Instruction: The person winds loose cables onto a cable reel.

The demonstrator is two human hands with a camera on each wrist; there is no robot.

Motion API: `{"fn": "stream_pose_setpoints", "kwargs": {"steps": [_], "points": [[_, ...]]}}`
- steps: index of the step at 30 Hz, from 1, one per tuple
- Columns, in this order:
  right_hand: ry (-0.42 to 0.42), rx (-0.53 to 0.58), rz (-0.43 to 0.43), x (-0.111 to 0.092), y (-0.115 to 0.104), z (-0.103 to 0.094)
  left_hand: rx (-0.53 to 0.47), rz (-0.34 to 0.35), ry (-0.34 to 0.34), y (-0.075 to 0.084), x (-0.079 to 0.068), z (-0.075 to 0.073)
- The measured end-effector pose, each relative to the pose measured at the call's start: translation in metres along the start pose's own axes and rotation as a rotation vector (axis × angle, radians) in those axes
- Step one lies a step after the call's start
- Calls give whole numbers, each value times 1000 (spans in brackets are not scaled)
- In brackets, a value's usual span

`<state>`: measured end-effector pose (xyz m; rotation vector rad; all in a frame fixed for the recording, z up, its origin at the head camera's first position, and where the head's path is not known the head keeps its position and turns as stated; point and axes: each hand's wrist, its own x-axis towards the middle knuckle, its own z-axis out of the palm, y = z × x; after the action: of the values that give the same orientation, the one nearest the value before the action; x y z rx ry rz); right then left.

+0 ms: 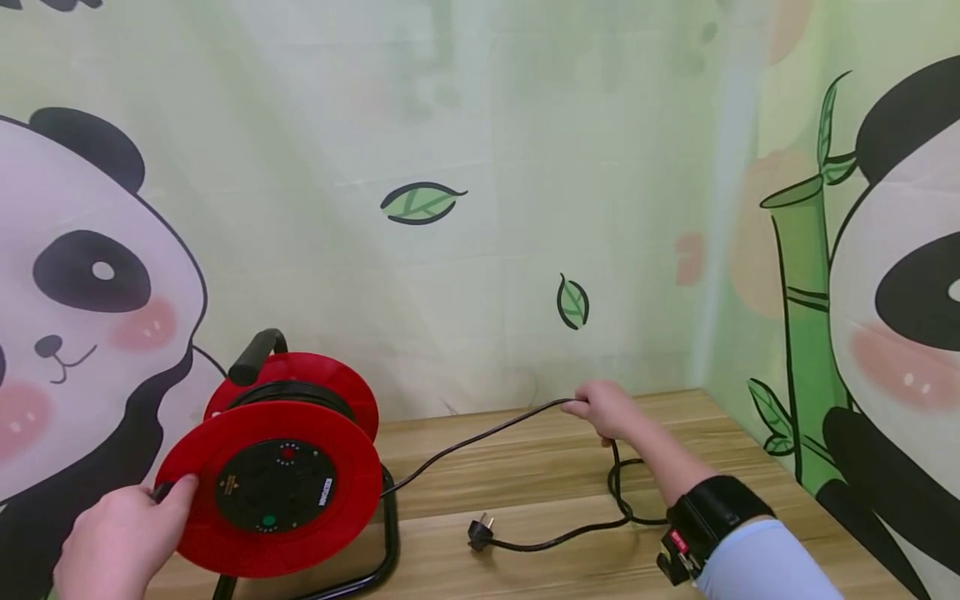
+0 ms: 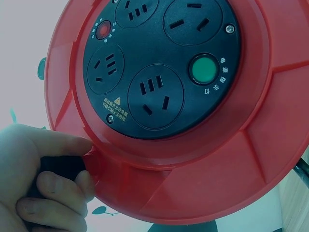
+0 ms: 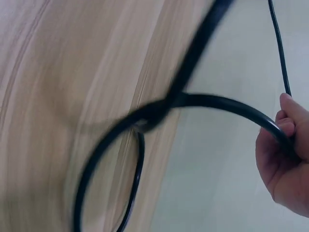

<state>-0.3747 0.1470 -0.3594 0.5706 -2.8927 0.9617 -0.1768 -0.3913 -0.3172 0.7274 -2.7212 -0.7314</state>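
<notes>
A red cable reel with a black socket panel stands at the left of the wooden table. At its rim, my left hand has its fingers curled round a black knob. My right hand, raised over the table to the right, grips the black cable that runs out from the reel. Below this hand the cable hangs in a loop, seen large in the right wrist view. Its end, a black plug with metal prongs, lies on the table between reel and right hand.
The reel sits on a black tube stand and has a black carrying handle on top. Behind the table hangs a pale green backdrop printed with pandas and leaves. A black strap circles the right wrist.
</notes>
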Motion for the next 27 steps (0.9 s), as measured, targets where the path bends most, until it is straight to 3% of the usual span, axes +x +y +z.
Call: {"fn": "stream_pose_setpoints", "kwargs": {"steps": [5,12,21,27], "points": [[20,93,21,-4,14,-6,-7,2,1,0,-1,0],[69,54,-38,-10,37,-15,0,5,15,1,-1,-1],[68,8,-68,-12,40,-19,-12,1,15,1,-2,0],[73,36,-58,-16,42,-18,-17,8,44,4,-1,2]]}}
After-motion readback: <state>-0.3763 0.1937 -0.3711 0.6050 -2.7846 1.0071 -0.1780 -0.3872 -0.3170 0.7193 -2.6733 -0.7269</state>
